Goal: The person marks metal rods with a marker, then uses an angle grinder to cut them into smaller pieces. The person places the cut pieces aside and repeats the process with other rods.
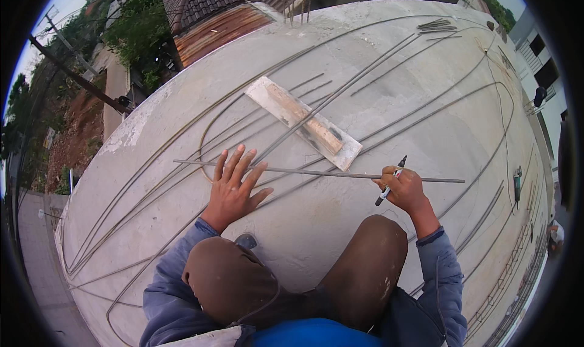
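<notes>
A thin metal rebar rod (331, 174) lies crosswise in front of me. My left hand (232, 192) is over its left part, fingers spread and palm down; whether it presses on the rod I cannot tell. Toward the rod's right end, my right hand (406, 192) is closed around a black-and-white marker pen (383, 195), held at a slant with its black end up. The fingers of that hand also touch the rod. Just beyond the rod, a pale board (260, 90) with a wooden strip along its middle rests among other rods.
Long bent rebar rods (182, 128) run across the concrete slab (438, 134). A bundle of short rods (437, 26) lies at the far side. At the right are a green power tool (517, 186) and rebar cages (502, 280). The slab's left edge drops to lower ground.
</notes>
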The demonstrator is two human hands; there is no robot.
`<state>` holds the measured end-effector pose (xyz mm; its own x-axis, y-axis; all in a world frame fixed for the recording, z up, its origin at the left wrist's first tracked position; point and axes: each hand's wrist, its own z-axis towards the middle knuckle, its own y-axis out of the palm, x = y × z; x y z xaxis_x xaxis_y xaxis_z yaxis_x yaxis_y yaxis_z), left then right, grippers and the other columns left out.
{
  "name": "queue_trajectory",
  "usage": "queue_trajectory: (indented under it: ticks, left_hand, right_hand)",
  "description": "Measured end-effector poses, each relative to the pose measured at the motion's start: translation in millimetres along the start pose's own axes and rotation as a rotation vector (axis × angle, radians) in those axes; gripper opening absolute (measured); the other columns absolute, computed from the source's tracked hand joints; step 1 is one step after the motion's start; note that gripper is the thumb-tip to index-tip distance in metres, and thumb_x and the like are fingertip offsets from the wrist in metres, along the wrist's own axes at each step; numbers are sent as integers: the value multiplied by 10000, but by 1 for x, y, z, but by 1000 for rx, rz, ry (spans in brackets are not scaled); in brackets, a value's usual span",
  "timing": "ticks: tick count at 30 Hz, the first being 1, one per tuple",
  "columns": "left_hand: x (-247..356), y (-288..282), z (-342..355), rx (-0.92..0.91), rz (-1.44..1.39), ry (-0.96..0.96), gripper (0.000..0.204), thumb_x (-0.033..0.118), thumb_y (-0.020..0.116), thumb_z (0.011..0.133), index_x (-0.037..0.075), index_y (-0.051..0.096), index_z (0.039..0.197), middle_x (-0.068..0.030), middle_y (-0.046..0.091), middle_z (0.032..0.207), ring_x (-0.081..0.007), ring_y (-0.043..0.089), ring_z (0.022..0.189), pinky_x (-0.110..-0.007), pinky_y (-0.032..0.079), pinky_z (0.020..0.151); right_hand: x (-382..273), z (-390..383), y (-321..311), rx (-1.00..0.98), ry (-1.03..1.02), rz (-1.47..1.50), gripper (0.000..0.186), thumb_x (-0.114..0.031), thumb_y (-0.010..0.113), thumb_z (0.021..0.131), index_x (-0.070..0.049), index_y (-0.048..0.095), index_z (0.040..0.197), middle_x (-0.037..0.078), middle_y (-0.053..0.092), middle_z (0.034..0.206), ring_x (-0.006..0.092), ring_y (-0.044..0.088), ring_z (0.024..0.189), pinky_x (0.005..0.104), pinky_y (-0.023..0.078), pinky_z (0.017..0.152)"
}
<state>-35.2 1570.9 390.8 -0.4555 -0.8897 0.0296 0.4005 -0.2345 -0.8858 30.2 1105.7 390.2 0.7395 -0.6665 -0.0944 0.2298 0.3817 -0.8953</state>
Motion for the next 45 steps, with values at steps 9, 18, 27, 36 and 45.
queue_trajectory:
  ticks: [9,18,27,36,45]
  left_hand:
    - [-86,51,-156,-194,-383,-500,228,342,813,996,126,778,1064,-54,754,920,-290,768,859,-433,624,720]
    - [-117,104,-200,-31,-270,-682,187,213,867,925,141,808,1087,-18,694,919,-253,674,884,-422,560,790]
    - [-104,126,-198,-2,-237,-678,249,157,886,900,181,826,1141,-33,689,1017,-267,631,967,-446,511,848]
    - [-120,124,-195,-33,-313,-684,232,146,872,912,154,804,1134,-46,750,1067,-278,739,870,-432,586,769]
    - [-123,111,-194,-482,-255,-684,313,344,705,1045,111,672,1250,-88,771,1046,-313,788,907,-468,618,779]
  right_hand:
    - [-91,177,174,-188,-200,301,309,-208,927,848,-124,640,924,52,745,957,296,717,860,485,543,875]
    - [-117,216,297,-172,-169,295,320,-235,921,862,-111,650,978,45,733,1005,299,718,1005,516,533,1116]
    - [-102,201,299,-69,-131,359,276,-277,876,918,-162,659,1043,8,709,1064,260,714,1033,520,502,1215]
    - [-106,212,310,-103,-72,388,285,-244,907,887,-159,669,1018,11,705,1051,261,733,1071,533,486,1232]
    - [-113,193,325,-160,-54,424,392,-209,936,839,-112,643,1081,89,720,1109,353,712,1141,632,454,1168]
